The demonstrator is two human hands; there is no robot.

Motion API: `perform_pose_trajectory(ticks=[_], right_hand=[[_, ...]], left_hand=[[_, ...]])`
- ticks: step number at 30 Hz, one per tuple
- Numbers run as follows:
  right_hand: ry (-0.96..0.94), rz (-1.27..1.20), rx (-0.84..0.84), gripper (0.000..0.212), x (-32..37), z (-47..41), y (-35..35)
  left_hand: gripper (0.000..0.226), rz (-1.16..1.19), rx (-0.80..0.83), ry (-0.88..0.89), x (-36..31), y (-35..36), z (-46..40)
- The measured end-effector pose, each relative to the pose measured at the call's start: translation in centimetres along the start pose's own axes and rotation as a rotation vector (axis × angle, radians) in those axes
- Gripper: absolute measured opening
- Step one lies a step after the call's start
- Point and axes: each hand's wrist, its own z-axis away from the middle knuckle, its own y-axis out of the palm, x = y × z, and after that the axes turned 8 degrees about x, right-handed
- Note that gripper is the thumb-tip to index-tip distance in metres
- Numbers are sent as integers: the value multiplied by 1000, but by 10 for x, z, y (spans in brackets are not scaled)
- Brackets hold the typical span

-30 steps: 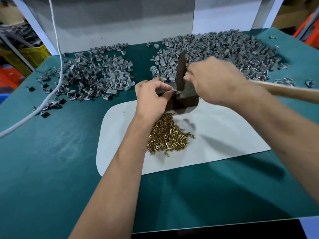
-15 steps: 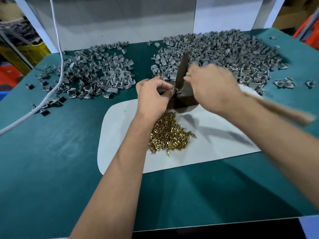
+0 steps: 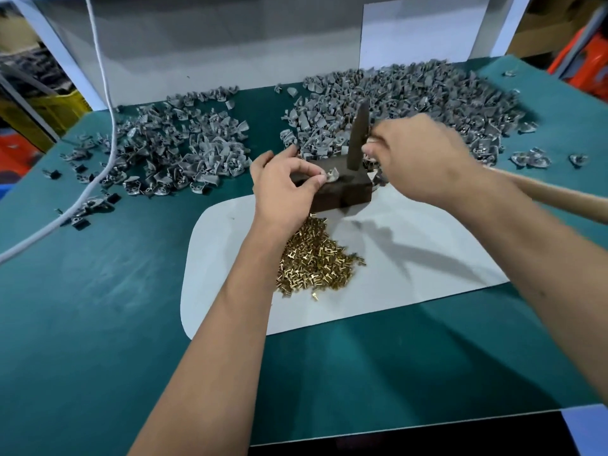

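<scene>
Now, the left hand [image 3: 286, 189] is down on the dark block [image 3: 339, 192], thumb and forefinger pinching one small grey part [image 3: 332, 175] and seating it on the block's top face. The block sits at the far edge of the white sheet [image 3: 427, 258], just beyond the heap of brass rivets [image 3: 316, 261].

Over on the other side, the right hand [image 3: 418, 156] is curled tight and motion-blurred. It looks to be gripping a hammer [image 3: 359, 136] close up by its dark upright head, with the wooden handle [image 3: 552, 195] trailing out past the wrist, though the blur makes that hard to call for certain.

That grey part should be featherweight and rigid, an awkward curved shape with thin edges, so it will skate on the block if let go. Best hold, I'd say, is exactly this: a fingertip pinch on the outer rim, fingers low and clear of the spot where the head would land. The rivets are tiny, smooth and prone to roll, so they want picking singly by the shank.

Loose grey parts lie heaped on the green bench [image 3: 98, 324], one pile far left [image 3: 171, 149] and a bigger one far right [image 3: 427, 97].
</scene>
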Motion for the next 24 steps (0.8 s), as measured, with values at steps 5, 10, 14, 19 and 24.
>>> perform_pose_trajectory(ticks=[5,10,14,19,24], right_hand=[[143,-74,97,19,-35,16,-6],[202,44,234,16,-40,30,7],[202,16,286,19,-36,30,7],[-18,-110,111,19,-18,16,-1],[-297,-122,126,29,13,-1,11]], left_hand=[[20,198,100,-56,-5,2,5],[19,300,127,-88,-4,2,4],[21,312,133,-92,-4,1,5],[24,283,112,-62,-5,0,5],[25,268,112,-31,-6,-3,6]])
